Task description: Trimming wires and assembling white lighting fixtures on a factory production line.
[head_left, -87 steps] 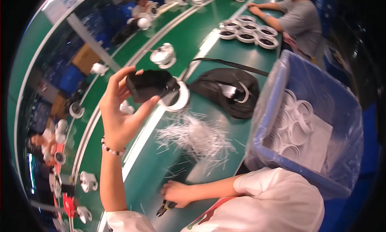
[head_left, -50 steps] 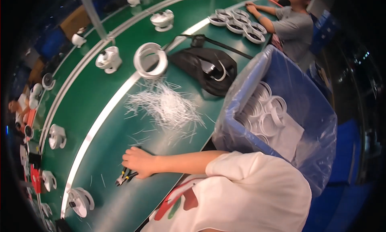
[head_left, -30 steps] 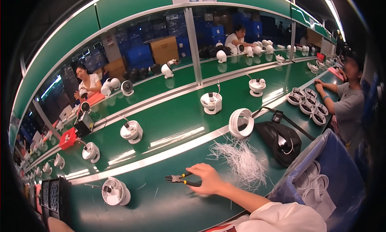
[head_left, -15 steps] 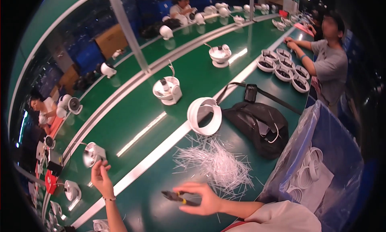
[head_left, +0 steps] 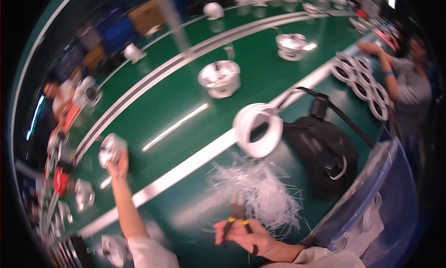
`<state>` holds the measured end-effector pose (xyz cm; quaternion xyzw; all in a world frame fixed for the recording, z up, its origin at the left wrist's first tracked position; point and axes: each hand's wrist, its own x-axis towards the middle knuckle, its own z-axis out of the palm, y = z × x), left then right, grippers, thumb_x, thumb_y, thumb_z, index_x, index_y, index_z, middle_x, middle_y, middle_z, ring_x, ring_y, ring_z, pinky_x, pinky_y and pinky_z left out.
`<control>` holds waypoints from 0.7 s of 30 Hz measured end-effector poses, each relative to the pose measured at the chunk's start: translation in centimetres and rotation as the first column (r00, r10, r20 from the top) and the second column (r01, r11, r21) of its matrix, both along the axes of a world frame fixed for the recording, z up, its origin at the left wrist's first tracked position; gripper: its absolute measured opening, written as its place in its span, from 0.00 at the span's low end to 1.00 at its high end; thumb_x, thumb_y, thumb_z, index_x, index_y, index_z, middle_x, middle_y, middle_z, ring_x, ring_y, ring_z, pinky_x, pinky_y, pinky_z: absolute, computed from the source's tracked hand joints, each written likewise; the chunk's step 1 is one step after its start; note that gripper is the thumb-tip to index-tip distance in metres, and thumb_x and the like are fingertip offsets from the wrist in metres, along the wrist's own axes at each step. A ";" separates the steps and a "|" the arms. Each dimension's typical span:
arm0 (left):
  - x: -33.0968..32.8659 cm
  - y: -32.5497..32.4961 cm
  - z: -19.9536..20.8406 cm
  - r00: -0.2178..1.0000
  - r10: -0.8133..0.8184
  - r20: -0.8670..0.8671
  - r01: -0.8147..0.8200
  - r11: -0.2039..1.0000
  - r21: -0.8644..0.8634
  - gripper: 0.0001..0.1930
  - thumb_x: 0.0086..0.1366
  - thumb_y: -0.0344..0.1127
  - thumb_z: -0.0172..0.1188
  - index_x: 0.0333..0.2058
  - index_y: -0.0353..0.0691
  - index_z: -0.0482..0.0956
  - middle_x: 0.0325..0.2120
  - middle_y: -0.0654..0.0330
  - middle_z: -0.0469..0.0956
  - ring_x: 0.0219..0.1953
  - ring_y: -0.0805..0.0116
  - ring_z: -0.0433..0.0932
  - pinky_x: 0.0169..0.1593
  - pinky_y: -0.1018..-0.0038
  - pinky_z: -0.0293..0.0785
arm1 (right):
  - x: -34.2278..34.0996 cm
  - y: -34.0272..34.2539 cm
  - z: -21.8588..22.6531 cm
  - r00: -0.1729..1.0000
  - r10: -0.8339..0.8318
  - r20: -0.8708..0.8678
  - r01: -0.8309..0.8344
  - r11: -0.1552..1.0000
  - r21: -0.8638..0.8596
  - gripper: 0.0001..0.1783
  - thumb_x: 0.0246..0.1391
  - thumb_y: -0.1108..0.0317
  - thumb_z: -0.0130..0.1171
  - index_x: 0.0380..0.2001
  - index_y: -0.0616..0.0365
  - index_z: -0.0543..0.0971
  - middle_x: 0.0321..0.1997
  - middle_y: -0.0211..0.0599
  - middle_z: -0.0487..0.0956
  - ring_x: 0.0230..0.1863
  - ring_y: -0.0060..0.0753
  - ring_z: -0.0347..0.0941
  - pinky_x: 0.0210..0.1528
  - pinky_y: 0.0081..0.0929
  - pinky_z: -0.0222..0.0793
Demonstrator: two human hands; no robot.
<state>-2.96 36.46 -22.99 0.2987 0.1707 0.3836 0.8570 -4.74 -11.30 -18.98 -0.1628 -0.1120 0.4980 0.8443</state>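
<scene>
Left hand: the left hand (head_left: 120, 162) reaches out over the green conveyor belt (head_left: 186, 96) and closes around a small silver lamp housing (head_left: 110, 149); the fingers wrap its near side, but motion blur hides how firmly they press.
Right hand: the right hand (head_left: 246, 235) rests low near the bottom edge, fingers curled around the black handles of a pair of cutting pliers (head_left: 234, 219) with yellow marks at the joint; the tool's tip points up toward the scrap pile and is blurred.
Scrap pile: a heap of thin white plastic offcuts (head_left: 260, 193) lies on the belt just above the right hand, its strands too fine to separate.
White ring: a white round lamp ring (head_left: 258, 129) stands on edge beside the pale belt rail (head_left: 186, 168).
Black bag: a black bag (head_left: 323, 154) with a strap lies right of the ring, touching the pile's edge.
Bin: a blue-lined bin (head_left: 385, 203) holds white rings, cut off by the picture's rim.
Further belt: a silver housing (head_left: 219, 78) sits farther up the belt.
Co-worker: another person's hand (head_left: 369, 49) rests by a cluster of white rings (head_left: 362, 82).
</scene>
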 end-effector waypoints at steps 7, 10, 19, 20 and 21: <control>-1.6 -4.0 -1.2 0.946 0.072 -0.316 -0.005 0.978 0.210 0.17 0.55 0.30 0.38 0.43 0.28 0.61 0.35 0.46 0.70 0.34 0.56 0.74 0.33 0.68 0.75 | -0.5 1.1 -0.6 0.993 0.104 0.058 -0.099 0.991 -0.095 0.26 0.46 0.67 0.47 0.48 0.73 0.60 0.40 0.44 0.68 0.43 0.37 0.65 0.49 0.36 0.59; -4.4 -12.2 2.7 0.907 -0.073 -0.414 0.209 0.933 0.294 0.19 0.50 0.21 0.39 0.44 0.26 0.60 0.40 0.47 0.68 0.36 0.55 0.73 0.35 0.70 0.77 | 0.1 1.7 -0.8 0.941 0.313 -0.126 -0.307 0.949 0.068 0.31 0.46 0.58 0.44 0.49 0.72 0.59 0.42 0.43 0.67 0.44 0.42 0.65 0.50 0.42 0.58; -11.7 -22.7 9.1 0.724 -0.314 -0.615 0.559 0.789 0.255 0.21 0.50 0.26 0.48 0.45 0.32 0.60 0.38 0.54 0.70 0.36 0.63 0.74 0.32 0.70 0.77 | 0.3 5.0 4.1 0.851 0.519 0.074 -0.520 0.854 -0.012 0.33 0.46 0.54 0.42 0.48 0.74 0.60 0.41 0.45 0.68 0.42 0.46 0.67 0.48 0.47 0.59; -11.8 -22.9 9.1 0.711 -0.330 -0.621 0.576 0.780 0.244 0.22 0.48 0.24 0.45 0.45 0.31 0.60 0.39 0.52 0.69 0.37 0.63 0.73 0.32 0.70 0.77 | 0.2 5.3 4.2 0.841 0.536 0.073 -0.537 0.844 -0.007 0.33 0.47 0.54 0.41 0.48 0.74 0.60 0.41 0.45 0.68 0.42 0.46 0.67 0.48 0.47 0.59; -12.0 -23.0 9.4 0.705 -0.332 -0.627 0.592 0.762 0.261 0.22 0.49 0.23 0.45 0.46 0.31 0.59 0.39 0.53 0.68 0.38 0.63 0.72 0.32 0.69 0.77 | 0.0 5.5 4.3 0.831 0.552 0.076 -0.553 0.833 -0.001 0.33 0.47 0.54 0.41 0.48 0.74 0.60 0.41 0.45 0.68 0.43 0.45 0.67 0.48 0.46 0.59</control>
